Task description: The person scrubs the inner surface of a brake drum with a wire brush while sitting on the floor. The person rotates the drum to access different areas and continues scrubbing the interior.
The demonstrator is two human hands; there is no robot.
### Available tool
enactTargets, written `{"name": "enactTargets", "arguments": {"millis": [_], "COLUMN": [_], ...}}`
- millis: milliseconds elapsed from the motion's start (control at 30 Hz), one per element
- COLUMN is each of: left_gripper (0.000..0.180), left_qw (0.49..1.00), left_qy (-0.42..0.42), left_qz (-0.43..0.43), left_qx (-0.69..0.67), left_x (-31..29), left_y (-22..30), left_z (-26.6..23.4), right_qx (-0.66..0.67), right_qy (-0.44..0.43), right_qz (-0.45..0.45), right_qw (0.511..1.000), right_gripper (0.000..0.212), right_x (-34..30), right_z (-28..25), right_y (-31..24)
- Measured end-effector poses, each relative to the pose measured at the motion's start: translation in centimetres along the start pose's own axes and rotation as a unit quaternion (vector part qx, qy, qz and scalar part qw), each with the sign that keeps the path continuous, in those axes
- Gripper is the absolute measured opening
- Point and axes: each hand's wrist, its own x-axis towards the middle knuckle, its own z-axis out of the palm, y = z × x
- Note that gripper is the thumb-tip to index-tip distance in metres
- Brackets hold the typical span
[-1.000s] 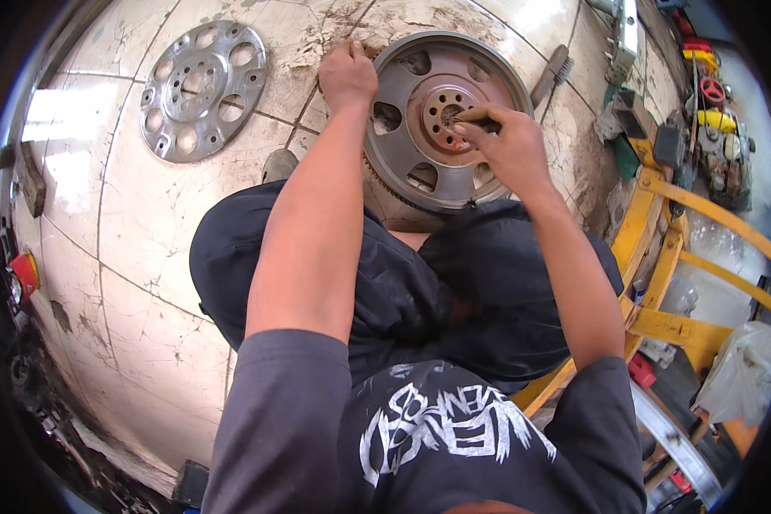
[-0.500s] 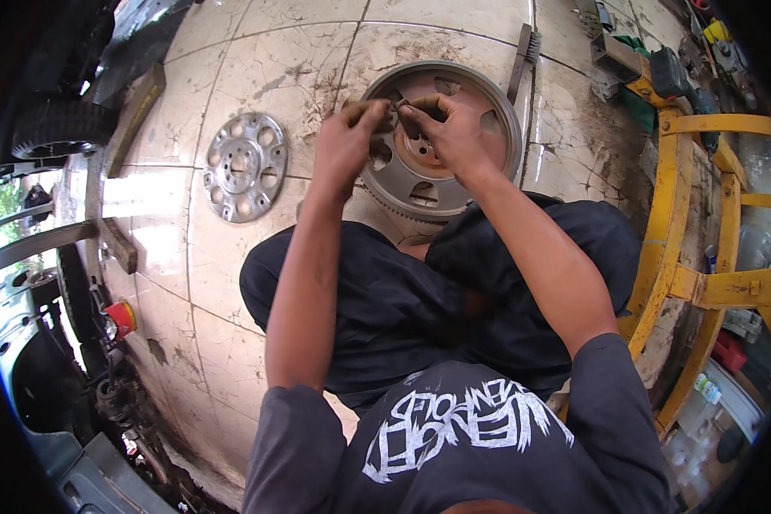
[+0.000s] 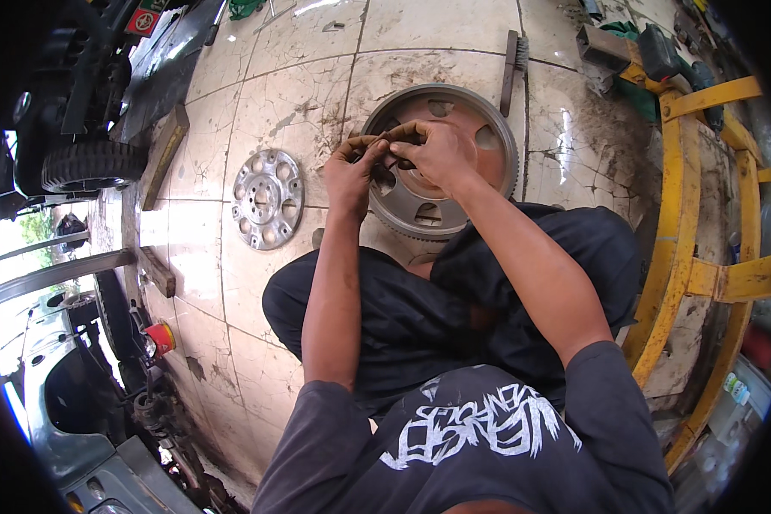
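Note:
My left hand [image 3: 349, 177] and my right hand [image 3: 433, 155] meet fingertip to fingertip above a large toothed flywheel [image 3: 490, 176]. Both hands are closed in a pinch; whatever lies between the fingertips is too small and dark to make out. The flywheel lies flat on the floor in front of my crossed legs, its rim grey and its middle rusty brown with several cut-out openings. To its left rests a shiny round metal plate [image 3: 268, 200] with several round holes, touched by neither hand.
A wire brush [image 3: 513, 73] lies beyond the flywheel's right side. A yellow metal frame [image 3: 675, 248] stands at the right. Wooden blocks [image 3: 164, 157], a tyre [image 3: 92, 167] and a red tin [image 3: 160, 338] are at the left on the tiled floor [image 3: 274, 98].
The view has shifted, so floor things sit lower and the left-side ones further right. My fingertips are drawn closer together, still over the flywheel.

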Motion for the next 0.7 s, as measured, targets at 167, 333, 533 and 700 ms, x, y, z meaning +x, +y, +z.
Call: {"name": "enactTargets", "arguments": {"millis": [167, 333, 533, 700], "left_gripper": [0.028, 0.032, 0.032, 0.04], "left_qw": [0.998, 0.945, 0.886, 0.879], "left_qy": [0.018, 0.086, 0.034, 0.071], "left_qz": [-0.053, 0.053, 0.217, 0.214], "left_qx": [0.011, 0.311, 0.408, 0.421], "left_x": [1.0, -0.3, 1.0, -0.3], "left_y": [-1.2, -0.5, -4.6, -5.8], "left_z": [-0.9, -0.7, 1.4, 0.6], "right_qx": [-0.137, -0.108, -0.089, 0.142], "right_qy": [-0.004, -0.02, 0.015, -0.117], "right_qz": [-0.007, 0.015, -0.012, 0.051], "right_qw": [0.99, 0.994, 0.996, 0.982], "right_gripper": [0.036, 0.036, 0.036, 0.037], "right_x": [1.8, 2.3, 4.7, 4.8], "right_z": [0.8, 1.7, 1.0, 1.9], "right_y": [3.7, 6.6, 11.6, 11.1]}}
